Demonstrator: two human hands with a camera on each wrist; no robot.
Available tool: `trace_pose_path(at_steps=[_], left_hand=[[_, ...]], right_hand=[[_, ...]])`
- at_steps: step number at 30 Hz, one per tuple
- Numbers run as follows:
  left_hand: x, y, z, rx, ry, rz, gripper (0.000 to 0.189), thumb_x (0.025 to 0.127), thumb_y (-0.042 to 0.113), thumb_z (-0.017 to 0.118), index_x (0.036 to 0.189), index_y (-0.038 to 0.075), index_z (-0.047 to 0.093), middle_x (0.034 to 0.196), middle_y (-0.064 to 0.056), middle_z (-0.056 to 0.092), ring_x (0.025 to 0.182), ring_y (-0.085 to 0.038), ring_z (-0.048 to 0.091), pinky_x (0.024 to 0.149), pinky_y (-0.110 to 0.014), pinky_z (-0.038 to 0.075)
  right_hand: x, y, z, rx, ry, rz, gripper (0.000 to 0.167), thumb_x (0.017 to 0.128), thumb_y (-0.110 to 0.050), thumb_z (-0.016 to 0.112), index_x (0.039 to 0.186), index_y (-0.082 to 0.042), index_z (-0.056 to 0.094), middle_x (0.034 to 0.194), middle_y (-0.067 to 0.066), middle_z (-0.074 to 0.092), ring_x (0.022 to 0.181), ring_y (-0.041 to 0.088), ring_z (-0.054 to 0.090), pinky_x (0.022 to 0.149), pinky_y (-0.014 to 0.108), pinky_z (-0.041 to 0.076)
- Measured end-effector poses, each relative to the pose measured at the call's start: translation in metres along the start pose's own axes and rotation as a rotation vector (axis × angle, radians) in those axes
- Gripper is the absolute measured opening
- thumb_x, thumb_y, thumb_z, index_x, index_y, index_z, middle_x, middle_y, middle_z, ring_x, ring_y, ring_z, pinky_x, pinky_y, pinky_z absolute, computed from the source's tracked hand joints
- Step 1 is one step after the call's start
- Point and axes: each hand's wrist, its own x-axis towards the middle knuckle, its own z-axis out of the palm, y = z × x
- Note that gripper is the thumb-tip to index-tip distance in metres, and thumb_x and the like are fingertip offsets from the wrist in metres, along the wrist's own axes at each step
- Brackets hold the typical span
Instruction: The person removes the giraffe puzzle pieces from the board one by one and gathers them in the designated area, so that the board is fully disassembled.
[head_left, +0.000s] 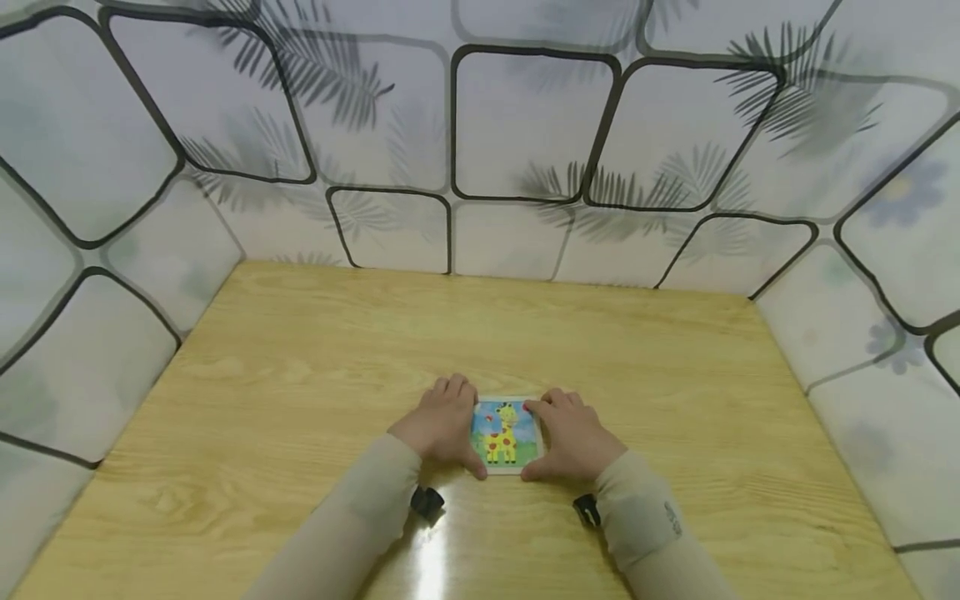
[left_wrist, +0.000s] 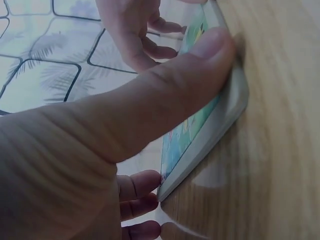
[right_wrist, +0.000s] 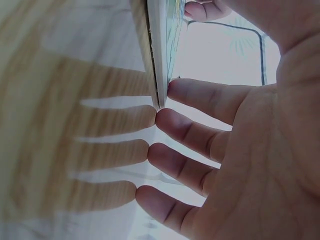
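Observation:
A small square giraffe picture board (head_left: 501, 437) with a pale rim lies on the wooden table, between both hands in the head view. My left hand (head_left: 441, 423) holds its left side; in the left wrist view the thumb (left_wrist: 175, 82) lies over the rim and the fingertips (left_wrist: 142, 182) reach a corner. On the other side, my right hand (head_left: 576, 437) holds the board with the thumb at the near corner and the index finger on the far one. Its other fingertips (right_wrist: 172, 155) rest on the table in the right wrist view.
The wooden table (head_left: 300, 358) spreads around the board and is bounded at the back and sides by patterned white walls (head_left: 510, 237). Dark camera mounts (head_left: 427, 503) sit under both wrists. A bright glare shows on the tabletop near the left wrist.

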Motion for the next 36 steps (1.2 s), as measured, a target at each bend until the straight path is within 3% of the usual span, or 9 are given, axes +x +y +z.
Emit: trace_pose_path(at_steps=[7,13,22,31,36], left_hand=[[-0.002,-0.006,-0.002,-0.003,-0.022,-0.011,0.1,0.054,0.057,0.095,0.123,0.006,0.045,0.117,-0.007,0.039,0.105,-0.027,0.037,0.097,-0.04,0.038],[-0.007,-0.012,-0.001,-0.067,0.005,0.03,0.088,0.06,0.052,0.095,0.118,0.009,0.045,0.113,-0.005,0.038,0.102,-0.025,0.036,0.092,-0.038,0.038],[-0.017,-0.012,0.0,-0.119,0.037,0.065,0.095,0.067,0.051,0.091,0.134,0.002,0.046,0.133,-0.01,0.043,0.117,-0.029,0.038,0.103,-0.044,0.037],[-0.019,-0.012,0.002,-0.083,0.032,0.054,0.098,0.067,0.052,0.091,0.139,0.003,0.047,0.142,-0.01,0.042,0.123,-0.028,0.039,0.109,-0.044,0.035],[-0.012,-0.008,0.004,-0.045,0.033,0.064,0.097,0.062,0.053,0.093,0.134,0.004,0.05,0.136,-0.009,0.045,0.118,-0.026,0.041,0.107,-0.042,0.038]], right_hand=[[0.0,-0.007,0.0,0.009,0.003,-0.014,0.097,0.065,-0.05,0.091,0.144,-0.007,0.054,0.127,0.009,0.05,0.119,0.032,0.043,0.096,0.053,0.04],[0.001,-0.01,-0.001,-0.002,0.005,-0.011,0.096,0.065,-0.051,0.091,0.143,-0.008,0.054,0.128,0.009,0.05,0.119,0.032,0.043,0.097,0.054,0.04],[0.002,-0.01,-0.001,0.013,0.002,0.009,0.096,0.066,-0.052,0.091,0.144,-0.01,0.053,0.129,0.008,0.05,0.119,0.031,0.043,0.098,0.054,0.038],[0.002,-0.009,-0.003,0.0,-0.008,-0.007,0.097,0.067,-0.053,0.09,0.144,-0.007,0.053,0.128,0.01,0.05,0.118,0.032,0.044,0.096,0.055,0.04],[-0.001,-0.016,-0.008,-0.003,-0.004,-0.011,0.09,0.074,-0.054,0.084,0.142,-0.003,0.054,0.13,0.013,0.052,0.121,0.035,0.046,0.098,0.057,0.041]])
